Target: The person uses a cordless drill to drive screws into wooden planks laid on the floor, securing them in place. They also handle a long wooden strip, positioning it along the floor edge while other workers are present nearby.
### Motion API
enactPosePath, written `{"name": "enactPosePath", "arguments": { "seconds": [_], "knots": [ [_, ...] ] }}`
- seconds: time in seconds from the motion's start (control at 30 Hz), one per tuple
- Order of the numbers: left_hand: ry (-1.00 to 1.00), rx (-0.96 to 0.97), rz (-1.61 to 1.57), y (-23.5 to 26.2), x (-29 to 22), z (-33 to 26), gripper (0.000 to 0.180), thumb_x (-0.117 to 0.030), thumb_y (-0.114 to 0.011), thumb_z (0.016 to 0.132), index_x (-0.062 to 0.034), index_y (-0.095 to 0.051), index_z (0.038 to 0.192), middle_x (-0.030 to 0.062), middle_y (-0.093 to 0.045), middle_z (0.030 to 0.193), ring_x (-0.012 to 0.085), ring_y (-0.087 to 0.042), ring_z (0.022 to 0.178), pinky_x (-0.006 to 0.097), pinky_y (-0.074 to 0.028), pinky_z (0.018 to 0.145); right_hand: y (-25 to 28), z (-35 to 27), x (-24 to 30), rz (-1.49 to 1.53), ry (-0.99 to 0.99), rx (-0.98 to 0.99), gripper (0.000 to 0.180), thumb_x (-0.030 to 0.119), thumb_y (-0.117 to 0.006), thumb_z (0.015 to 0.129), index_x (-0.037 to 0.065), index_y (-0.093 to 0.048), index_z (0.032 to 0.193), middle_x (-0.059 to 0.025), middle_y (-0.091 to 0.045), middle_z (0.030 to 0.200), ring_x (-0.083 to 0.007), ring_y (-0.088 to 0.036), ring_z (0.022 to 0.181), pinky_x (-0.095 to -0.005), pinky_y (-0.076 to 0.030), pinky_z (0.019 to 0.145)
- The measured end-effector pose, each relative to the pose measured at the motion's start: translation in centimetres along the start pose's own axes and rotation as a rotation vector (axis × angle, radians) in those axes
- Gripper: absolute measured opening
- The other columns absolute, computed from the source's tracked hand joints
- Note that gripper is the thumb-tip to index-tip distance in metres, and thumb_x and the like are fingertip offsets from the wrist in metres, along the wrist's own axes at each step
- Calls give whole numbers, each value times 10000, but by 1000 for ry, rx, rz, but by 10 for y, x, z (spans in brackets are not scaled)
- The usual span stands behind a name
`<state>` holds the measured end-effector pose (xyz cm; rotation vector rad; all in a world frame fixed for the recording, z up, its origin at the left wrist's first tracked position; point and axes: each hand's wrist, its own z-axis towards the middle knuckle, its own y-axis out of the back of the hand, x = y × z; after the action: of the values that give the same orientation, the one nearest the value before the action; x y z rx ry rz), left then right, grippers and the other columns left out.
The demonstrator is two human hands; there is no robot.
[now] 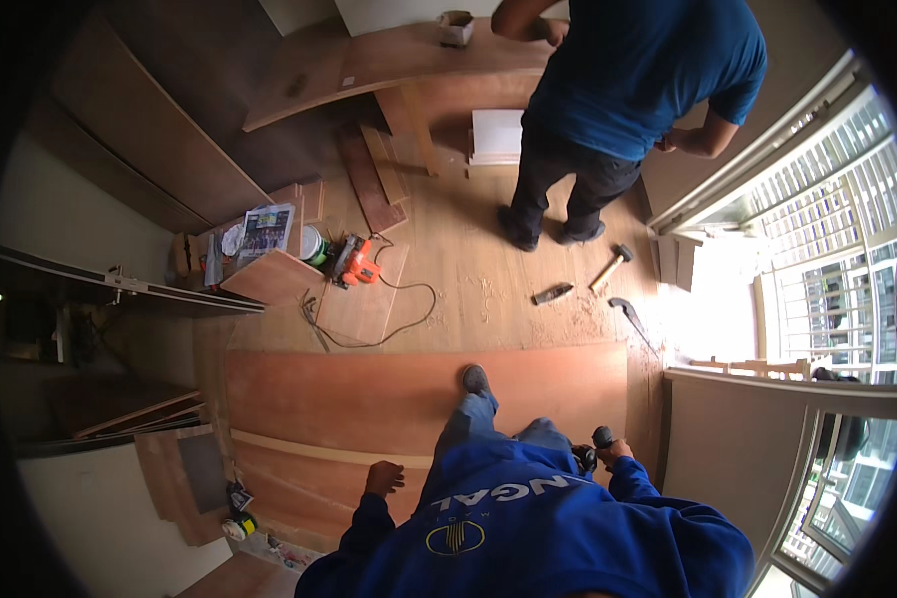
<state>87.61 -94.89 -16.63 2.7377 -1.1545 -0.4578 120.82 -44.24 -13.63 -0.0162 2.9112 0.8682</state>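
Lower centre: my left hand [385, 478], loosely curled, empty; my right hand [621, 451], wrapped around a black handheld power tool [603, 438]. White lettering [506, 491] crosses my blue fabric sweatshirt [588, 543]. Centre: reddish-brown plywood panel [369, 389].

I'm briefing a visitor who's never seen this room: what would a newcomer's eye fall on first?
Probably the bright orange power saw, lying left of centre above the long reddish board. Next, the co-worker in a blue shirt standing at the top, and the glaring barred window at the right. Lower down, the person's right hand holds a dark tool.
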Motion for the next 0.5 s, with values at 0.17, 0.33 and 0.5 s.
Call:
{"name": "enactPosePath", "arguments": {
  "seconds": [0.17, 0.33, 0.5],
  "knots": [
    [-221, -155, 22, 59, -128, 37, 276, -247, -683, 924, 12, -675, 1021, 109, -724, 862, 210, -730, 743, 334, -554, 601, 24, 28, 104, 273, 125, 24, 310, 287, -747, 818, 37, -759, 1002, -171, -737, 875, -275, -727, 709, -383, -585, 653],
    [-471, -139, -58, 86, -296, 64, 219, -194, -704, 951, 17, -688, 1005, 69, -704, 830, 143, -680, 713, 313, -553, 612, 48, 52, 188, 435, 223, 112, 314, 312, -775, 844, 53, -712, 1010, -56, -613, 702, -192, -503, 487, -355, -415, 452],
    [-687, -122, -156, 86, -468, 83, 154, -130, -680, 966, 22, -678, 990, 44, -680, 821, 112, -655, 707, 277, -548, 620, 85, 84, 276, 484, 70, 203, 305, 325, -768, 867, 35, -719, 944, -70, -628, 685, -178, -540, 480, -356, -421, 440]
  ]
}}
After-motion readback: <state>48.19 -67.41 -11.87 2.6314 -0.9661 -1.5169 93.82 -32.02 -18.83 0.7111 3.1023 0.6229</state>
